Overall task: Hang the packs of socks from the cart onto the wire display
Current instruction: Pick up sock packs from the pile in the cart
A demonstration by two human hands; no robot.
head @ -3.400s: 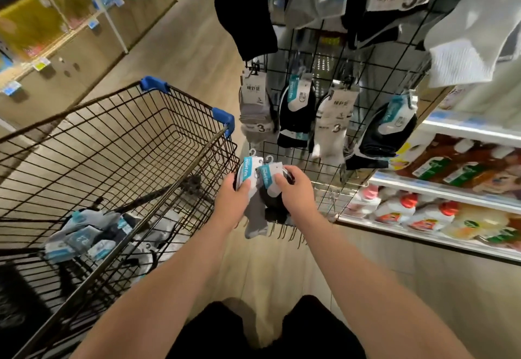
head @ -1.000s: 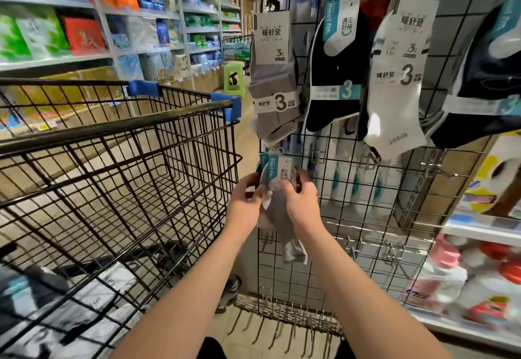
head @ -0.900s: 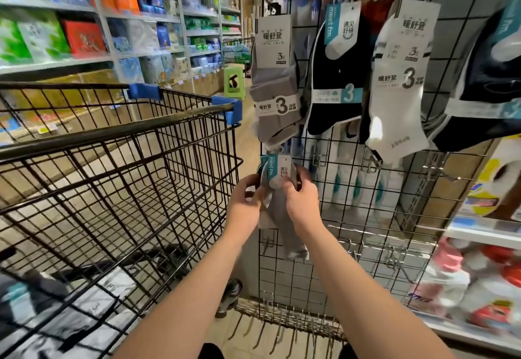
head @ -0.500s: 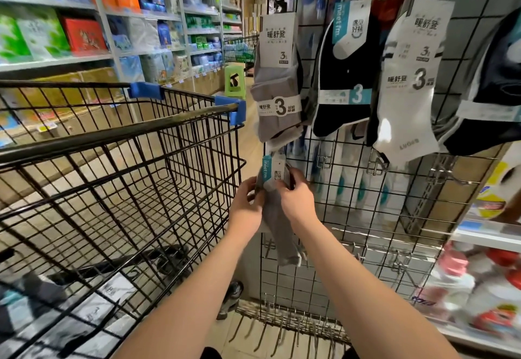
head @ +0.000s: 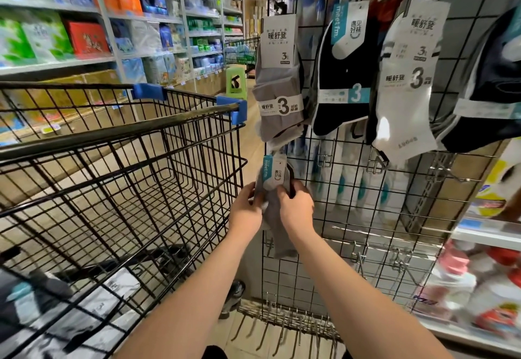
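We hold a grey sock pack (head: pixel 273 186) up at the wire display (head: pixel 335 217).
Left hand (head: pixel 245 208) & right hand (head: pixel 296 206) both grip the pack, its teal card top just under the hung grey 3-pack (head: pixel 279 99). Cart (head: pixel 118 178) at left: more sock packs (head: pixel 93 310) lie in its near btm corner, rest of the basket bare wire.
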